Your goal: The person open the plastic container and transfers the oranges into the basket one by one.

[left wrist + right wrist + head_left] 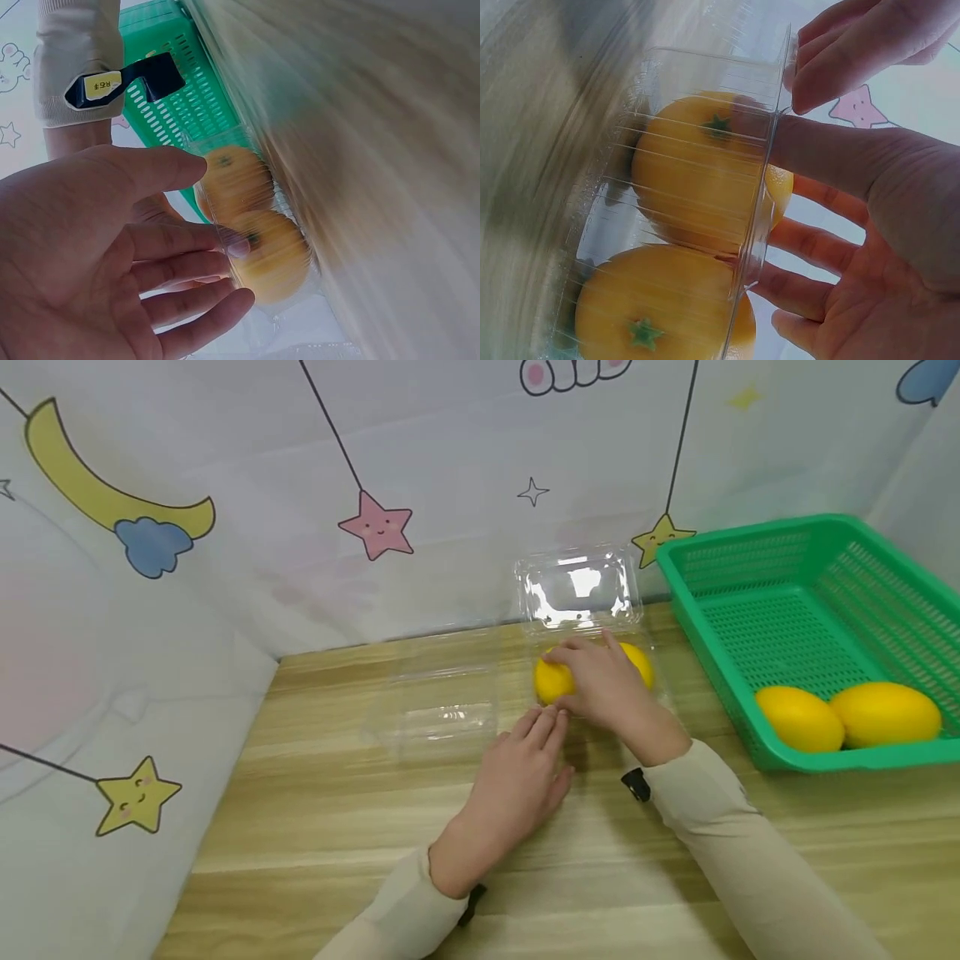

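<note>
Two yellow-orange oranges, a left one and a right one, sit side by side in a clear plastic box. Its lid stands raised at the back. My right hand reaches over the box and holds the left orange, thumb on its near side and fingers over the far side. The right wrist view shows a green star-shaped stem end on each orange. My left hand has its fingers extended, fingertips right at the box's front rim near the right thumb; nothing is in its palm.
Left of the box, a second clear plastic box lies on the wooden table. A green basket stands at the right, with two more oranges in its near end. A printed cloth hangs behind the table.
</note>
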Tool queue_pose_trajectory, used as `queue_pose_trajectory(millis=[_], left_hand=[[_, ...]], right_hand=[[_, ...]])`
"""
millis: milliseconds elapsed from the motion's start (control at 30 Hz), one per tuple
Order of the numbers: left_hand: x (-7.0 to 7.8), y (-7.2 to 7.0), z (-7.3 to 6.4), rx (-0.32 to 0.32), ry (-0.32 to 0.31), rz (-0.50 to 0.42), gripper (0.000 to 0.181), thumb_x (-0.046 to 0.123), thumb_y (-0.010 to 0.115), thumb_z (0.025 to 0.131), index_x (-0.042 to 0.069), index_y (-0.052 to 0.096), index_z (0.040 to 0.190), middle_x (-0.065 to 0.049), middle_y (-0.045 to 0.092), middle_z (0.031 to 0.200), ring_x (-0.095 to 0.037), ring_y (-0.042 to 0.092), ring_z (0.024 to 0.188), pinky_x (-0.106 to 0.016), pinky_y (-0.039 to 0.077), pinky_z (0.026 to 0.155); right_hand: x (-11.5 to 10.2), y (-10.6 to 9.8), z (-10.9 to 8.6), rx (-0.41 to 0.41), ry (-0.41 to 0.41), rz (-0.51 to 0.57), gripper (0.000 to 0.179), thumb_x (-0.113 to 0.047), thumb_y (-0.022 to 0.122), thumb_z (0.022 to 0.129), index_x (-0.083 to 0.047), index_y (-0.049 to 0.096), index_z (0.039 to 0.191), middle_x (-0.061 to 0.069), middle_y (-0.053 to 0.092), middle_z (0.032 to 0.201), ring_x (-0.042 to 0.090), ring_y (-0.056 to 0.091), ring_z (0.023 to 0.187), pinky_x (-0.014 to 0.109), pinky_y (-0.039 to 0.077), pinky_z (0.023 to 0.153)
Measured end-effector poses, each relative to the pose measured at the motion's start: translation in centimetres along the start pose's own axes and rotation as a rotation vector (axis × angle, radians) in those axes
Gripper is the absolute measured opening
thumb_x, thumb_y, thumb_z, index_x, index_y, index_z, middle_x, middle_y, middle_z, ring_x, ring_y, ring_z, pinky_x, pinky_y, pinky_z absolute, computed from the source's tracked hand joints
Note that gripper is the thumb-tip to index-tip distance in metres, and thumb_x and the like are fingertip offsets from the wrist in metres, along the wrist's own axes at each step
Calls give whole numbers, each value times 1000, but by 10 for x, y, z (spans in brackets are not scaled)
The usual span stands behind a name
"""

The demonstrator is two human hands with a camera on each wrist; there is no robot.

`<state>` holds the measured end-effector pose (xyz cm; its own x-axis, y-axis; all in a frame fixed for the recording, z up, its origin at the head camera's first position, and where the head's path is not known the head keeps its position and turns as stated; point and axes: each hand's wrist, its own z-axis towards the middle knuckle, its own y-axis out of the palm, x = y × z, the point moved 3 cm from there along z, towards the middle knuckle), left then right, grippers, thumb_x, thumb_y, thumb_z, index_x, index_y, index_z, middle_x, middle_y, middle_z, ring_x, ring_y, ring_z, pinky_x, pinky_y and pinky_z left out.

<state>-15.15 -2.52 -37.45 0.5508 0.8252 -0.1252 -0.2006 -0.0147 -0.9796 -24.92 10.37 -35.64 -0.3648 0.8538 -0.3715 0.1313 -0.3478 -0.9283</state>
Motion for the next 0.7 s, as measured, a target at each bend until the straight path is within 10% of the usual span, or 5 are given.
queue_pose_trajectory(millis=[700], left_hand=[[0, -4, 0, 9, 7, 46, 62, 44, 66, 103, 6, 58, 151, -8, 59, 153, -25, 57, 141, -35, 60, 94]], right_hand=[[-1, -4, -1, -13, -30, 13, 61, -14, 86, 88, -7, 62, 143, 21, 53, 157, 52, 45, 141, 60, 20, 126]])
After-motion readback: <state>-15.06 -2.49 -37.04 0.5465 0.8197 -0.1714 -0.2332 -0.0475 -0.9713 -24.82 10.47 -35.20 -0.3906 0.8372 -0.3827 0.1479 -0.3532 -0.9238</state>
